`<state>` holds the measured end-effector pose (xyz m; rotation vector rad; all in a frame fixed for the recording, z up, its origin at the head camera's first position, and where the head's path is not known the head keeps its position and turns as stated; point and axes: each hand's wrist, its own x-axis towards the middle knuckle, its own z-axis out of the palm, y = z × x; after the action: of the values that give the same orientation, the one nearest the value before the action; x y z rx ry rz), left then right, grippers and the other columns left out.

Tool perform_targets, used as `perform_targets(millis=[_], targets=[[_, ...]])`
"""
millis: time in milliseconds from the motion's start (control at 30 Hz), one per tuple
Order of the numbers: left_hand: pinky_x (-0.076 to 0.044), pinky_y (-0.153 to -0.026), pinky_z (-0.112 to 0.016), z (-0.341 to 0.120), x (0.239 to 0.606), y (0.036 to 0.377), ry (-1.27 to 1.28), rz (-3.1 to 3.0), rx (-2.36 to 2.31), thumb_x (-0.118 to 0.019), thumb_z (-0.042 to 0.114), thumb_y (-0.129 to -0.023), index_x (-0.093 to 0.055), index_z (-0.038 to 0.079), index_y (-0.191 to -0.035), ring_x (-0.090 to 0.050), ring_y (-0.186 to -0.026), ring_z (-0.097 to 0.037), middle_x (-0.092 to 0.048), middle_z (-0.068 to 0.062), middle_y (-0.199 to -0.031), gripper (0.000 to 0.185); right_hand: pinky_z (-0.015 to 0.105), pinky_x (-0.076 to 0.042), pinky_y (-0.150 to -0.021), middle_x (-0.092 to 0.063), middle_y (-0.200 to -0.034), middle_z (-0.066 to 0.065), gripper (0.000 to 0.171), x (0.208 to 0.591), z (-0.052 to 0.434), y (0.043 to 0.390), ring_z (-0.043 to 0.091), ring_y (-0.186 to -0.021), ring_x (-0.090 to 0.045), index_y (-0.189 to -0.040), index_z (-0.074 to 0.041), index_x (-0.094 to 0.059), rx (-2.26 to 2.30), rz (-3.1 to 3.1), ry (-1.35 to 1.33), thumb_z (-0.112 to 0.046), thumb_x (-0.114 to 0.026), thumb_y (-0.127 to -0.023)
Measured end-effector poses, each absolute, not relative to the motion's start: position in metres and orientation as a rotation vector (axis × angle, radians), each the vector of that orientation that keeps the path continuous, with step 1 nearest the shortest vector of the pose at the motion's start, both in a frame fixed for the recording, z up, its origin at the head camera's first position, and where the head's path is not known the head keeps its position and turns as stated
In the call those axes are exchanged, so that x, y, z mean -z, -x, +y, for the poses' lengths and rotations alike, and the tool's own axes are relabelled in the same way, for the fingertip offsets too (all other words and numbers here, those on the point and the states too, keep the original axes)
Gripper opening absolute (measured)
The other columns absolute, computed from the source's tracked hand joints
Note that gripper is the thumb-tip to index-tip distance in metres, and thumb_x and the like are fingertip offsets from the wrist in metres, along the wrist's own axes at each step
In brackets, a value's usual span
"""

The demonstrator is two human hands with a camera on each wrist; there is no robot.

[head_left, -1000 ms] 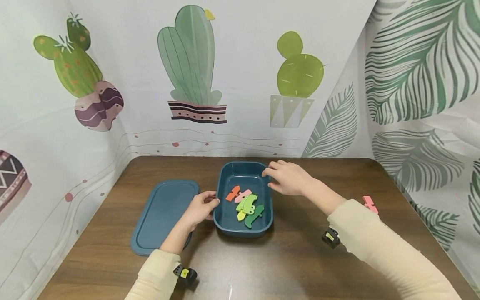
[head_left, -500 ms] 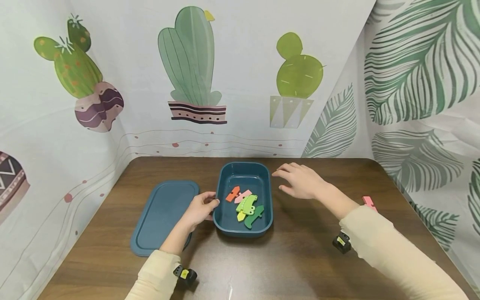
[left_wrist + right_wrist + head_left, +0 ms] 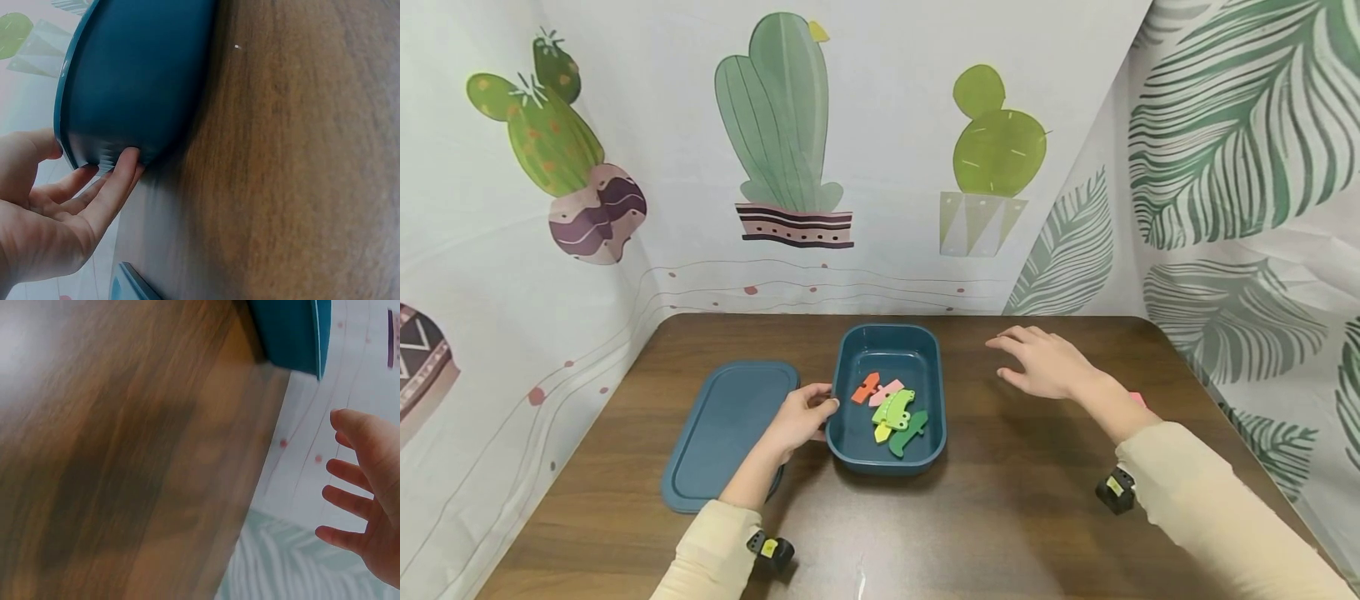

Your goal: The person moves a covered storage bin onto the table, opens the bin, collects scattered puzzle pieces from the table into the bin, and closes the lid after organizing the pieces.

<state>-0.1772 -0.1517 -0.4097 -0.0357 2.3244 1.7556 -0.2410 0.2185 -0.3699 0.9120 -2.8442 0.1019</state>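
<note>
A dark blue tub (image 3: 937,392) stands mid-table and holds several flat toy pieces: orange (image 3: 866,387), pink (image 3: 887,390), light green (image 3: 895,407), yellow (image 3: 882,432) and dark green (image 3: 910,432). My left hand (image 3: 805,414) holds the tub's left rim, thumb on top. In the left wrist view my left hand's fingers (image 3: 119,178) press the tub's outer wall (image 3: 131,75). My right hand (image 3: 1045,362) hovers open over the table to the right of the tub, fingers spread, holding nothing. The right wrist view shows these fingers (image 3: 350,475) apart from the tub's corner (image 3: 290,331).
The tub's blue lid (image 3: 726,429) lies flat to the left of my left hand. A pink piece (image 3: 1137,398) peeks out behind my right forearm near the table's right side. Printed cloth walls close off the back and both sides.
My right hand has left the tub's far right rim and moved rightward over the table, fingers spread. The left hand and the tub have stayed put.
</note>
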Motion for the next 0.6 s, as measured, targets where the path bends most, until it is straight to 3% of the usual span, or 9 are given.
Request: perform_targets(millis=[300,600], targets=[[-0.057,-0.066,-0.039,-0.152,0.411,0.178,0.042,2.319,-1.751,-0.052,0.010,-0.091,-0.044,-0.008,-0.129,-0.060,-0.091,-0.033,-0.055,-0.027,-0.114,0.043,0.059,-0.045,-0.077,-0.055,-0.121,0.013,0.044,0.383,0.255,0.241,0.037,-0.107,-0.052,-0.125,-0.013,-0.055,-0.118,-2.933,-0.768,-0.029,-0.062,-0.085],[-0.057,-0.065,-0.038,-0.152,0.412,0.179,0.044,2.323,-1.746,-0.053,0.010,-0.091,-0.045,-0.007,-0.129,-0.061,-0.087,-0.031,-0.056,-0.026,-0.113,0.042,0.060,-0.043,-0.081,-0.052,-0.124,0.018,0.046,0.388,0.284,0.241,0.042,-0.109,-0.049,-0.128,-0.011,-0.052,-0.140,-2.994,-0.657,-0.029,-0.060,-0.086]])
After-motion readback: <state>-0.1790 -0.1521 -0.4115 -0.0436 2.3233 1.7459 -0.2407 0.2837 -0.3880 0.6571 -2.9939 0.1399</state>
